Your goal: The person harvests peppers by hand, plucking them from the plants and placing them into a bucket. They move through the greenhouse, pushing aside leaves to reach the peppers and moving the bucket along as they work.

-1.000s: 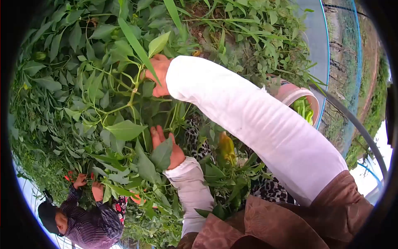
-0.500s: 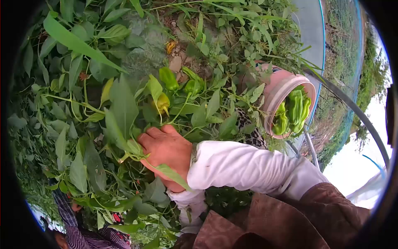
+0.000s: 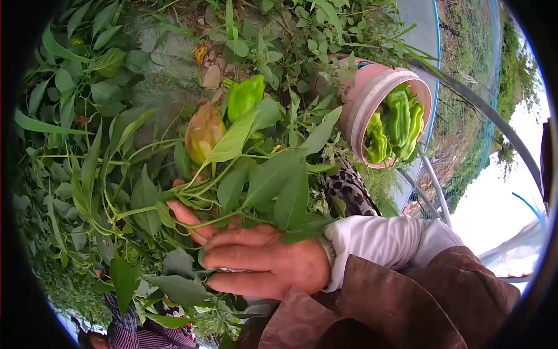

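Observation:
My right hand (image 3: 270, 256) reaches in from the right, its fingers stretched left and slightly apart over a leafy pepper plant. My left hand (image 3: 193, 223) is mostly hidden beneath it; a finger and a fingertip show around the green stems of a pepper branch (image 3: 203, 192). Just above these fingers hangs a browned, yellowish pepper (image 3: 204, 132). Beside that one is a bright green pepper (image 3: 245, 97), partly behind a leaf. Broad leaves (image 3: 279, 183) overlap the back of my right hand.
A pink bucket (image 3: 356, 119) holding several green peppers (image 3: 398, 119) stands at the upper right. Leopard-print cloth (image 3: 351, 186) shows below it. A grey curved pole (image 3: 494, 116) crosses the right side. Another person's striped sleeve (image 3: 139, 334) is at the lower left, beyond dense plants.
My right hand has shifted right and down, its fingers now spread instead of bunched. The branch has swung, uncovering the browned pepper and the green one. The view has shifted slightly.

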`<state>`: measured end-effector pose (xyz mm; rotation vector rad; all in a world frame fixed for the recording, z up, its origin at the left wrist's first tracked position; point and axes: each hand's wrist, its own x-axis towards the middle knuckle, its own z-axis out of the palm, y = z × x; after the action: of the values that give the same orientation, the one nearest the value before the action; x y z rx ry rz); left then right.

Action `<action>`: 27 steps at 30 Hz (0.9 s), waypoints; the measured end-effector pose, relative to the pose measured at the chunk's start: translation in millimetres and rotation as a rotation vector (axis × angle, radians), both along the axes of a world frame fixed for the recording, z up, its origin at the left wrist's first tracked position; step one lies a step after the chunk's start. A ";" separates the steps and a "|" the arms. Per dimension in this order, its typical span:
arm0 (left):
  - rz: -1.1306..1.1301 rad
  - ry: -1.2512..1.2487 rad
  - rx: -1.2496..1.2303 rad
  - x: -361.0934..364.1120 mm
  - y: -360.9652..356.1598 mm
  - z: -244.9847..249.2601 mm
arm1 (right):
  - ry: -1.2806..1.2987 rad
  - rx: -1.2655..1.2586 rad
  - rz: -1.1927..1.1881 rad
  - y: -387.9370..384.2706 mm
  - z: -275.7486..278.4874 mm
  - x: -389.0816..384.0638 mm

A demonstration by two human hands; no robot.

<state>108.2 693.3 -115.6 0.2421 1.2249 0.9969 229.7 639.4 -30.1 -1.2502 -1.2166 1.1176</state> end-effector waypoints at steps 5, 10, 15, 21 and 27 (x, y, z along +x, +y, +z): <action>-0.073 0.047 0.071 3.5 -5.5 0.1 | 0.134 -0.514 -0.271 -58.5 34.4 104.0; -0.164 0.139 0.149 -2.3 0.5 9.5 | 0.204 -0.569 -0.689 -78.9 27.9 116.3; -0.241 0.269 0.234 -17.5 7.6 38.1 | -0.135 -0.450 -0.518 -82.2 57.1 131.8; -0.304 0.383 0.354 -53.5 15.2 83.8 | -0.259 -0.277 -0.191 -59.2 104.9 102.0; -0.170 -0.925 -0.152 -108.4 50.6 64.9 | -0.209 -0.238 0.229 -67.9 149.8 29.3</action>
<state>-0.2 743.9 -50.7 -0.2241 0.4154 0.7191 259.0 571.5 119.7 -1.4632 -1.4428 1.3557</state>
